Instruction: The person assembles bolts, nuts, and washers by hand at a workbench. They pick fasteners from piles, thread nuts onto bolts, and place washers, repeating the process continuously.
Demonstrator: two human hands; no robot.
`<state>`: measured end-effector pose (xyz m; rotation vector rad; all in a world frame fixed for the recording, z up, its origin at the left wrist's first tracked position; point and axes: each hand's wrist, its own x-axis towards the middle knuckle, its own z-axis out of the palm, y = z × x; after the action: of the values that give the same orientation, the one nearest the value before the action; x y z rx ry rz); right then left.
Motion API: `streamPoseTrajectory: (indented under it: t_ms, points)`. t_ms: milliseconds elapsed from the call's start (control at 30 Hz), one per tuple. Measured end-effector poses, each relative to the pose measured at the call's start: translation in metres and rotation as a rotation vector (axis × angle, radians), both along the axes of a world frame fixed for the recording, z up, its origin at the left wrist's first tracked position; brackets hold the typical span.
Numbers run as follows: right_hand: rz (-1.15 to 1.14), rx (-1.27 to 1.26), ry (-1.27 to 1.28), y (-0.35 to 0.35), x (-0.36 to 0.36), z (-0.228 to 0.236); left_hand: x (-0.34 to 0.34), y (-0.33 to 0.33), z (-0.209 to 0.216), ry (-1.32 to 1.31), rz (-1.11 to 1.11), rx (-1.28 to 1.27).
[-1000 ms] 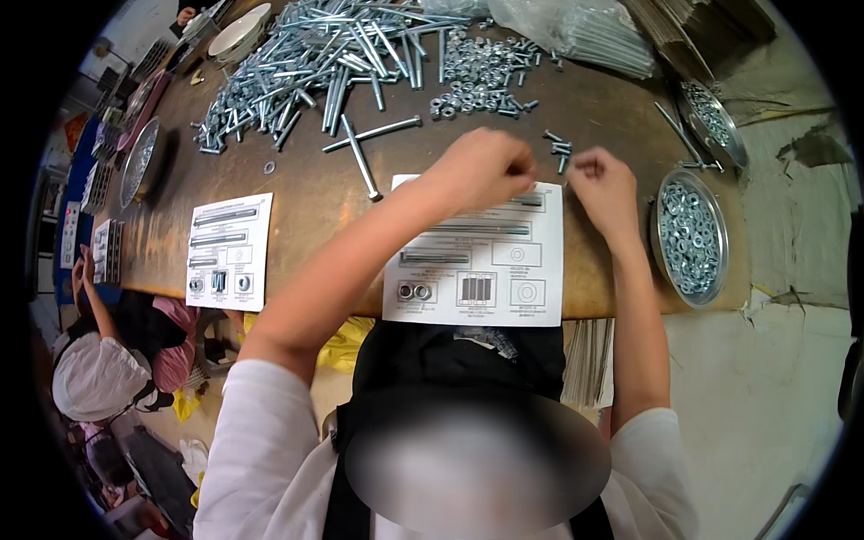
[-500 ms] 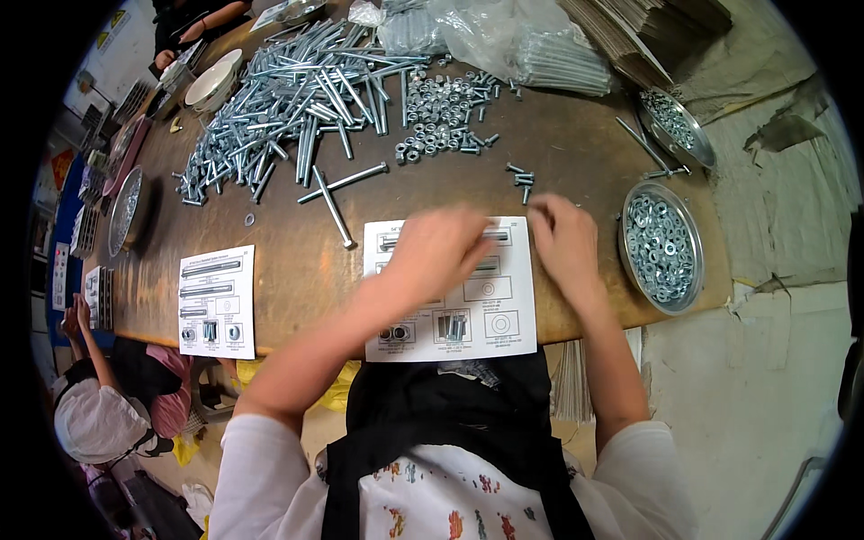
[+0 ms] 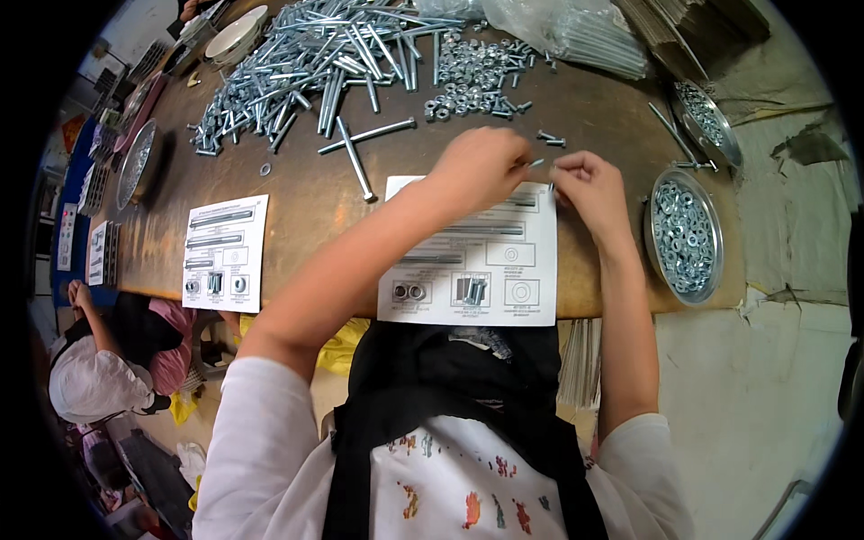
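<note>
I see the loose small bolts [image 3: 555, 142], upper right of centre, thinned to a couple, so nearly used up; left hand [image 3: 489, 162] and right hand [image 3: 589, 184] each pinch closed on, seemingly, another.

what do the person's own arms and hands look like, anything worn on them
Short, plain white sleeves cover the upper arms: left sleeve, right sleeve. Both forearms are bare. The left hand and right hand wear no gloves; no watch or bracelet shows.

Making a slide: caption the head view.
Left hand and right hand pinch small metal parts near a printed sheet and heaped bolts.
</note>
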<state>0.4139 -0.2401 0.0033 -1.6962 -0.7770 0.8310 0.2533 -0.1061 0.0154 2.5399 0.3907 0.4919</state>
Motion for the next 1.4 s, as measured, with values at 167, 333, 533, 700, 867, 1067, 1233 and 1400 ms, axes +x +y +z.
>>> streamPoseTrajectory:
  t_ms: [167, 333, 533, 700, 867, 1067, 1233, 1400]
  points:
    - [0.211, 0.171, -0.288, -0.052, -0.108, 0.019, -0.13, -0.069, 0.021, -0.047, 0.142, -0.081]
    - [0.235, 0.206, -0.635, -0.058, -0.138, -0.001, -0.152, -0.101, 0.005, 0.023, 0.197, 0.023]
    - [0.246, 0.052, -0.61, -0.07, -0.126, 0.003, -0.148, -0.114, -0.001, 0.0, 0.208, 0.097]
    - [0.337, 0.068, -0.601, -0.074, -0.12, -0.004, -0.143, -0.115, -0.002, 0.009, 0.206, 0.111]
    - [0.326, 0.194, -0.636, -0.07, -0.119, -0.01, -0.138, -0.115, -0.01, 0.028, 0.195, 0.108]
    - [0.437, 0.294, -0.84, -0.075, -0.103, -0.023, -0.133, -0.12, -0.015, 0.039, 0.2, 0.104]
    - [0.201, 0.241, -0.829, -0.087, -0.078, -0.004, -0.131, -0.12, 0.002, 0.108, 0.213, 0.1]
    - [-0.292, -0.182, -1.048, -0.153, 0.074, 0.031, -0.145, -0.111, 0.021, 0.005, 0.269, 0.089]
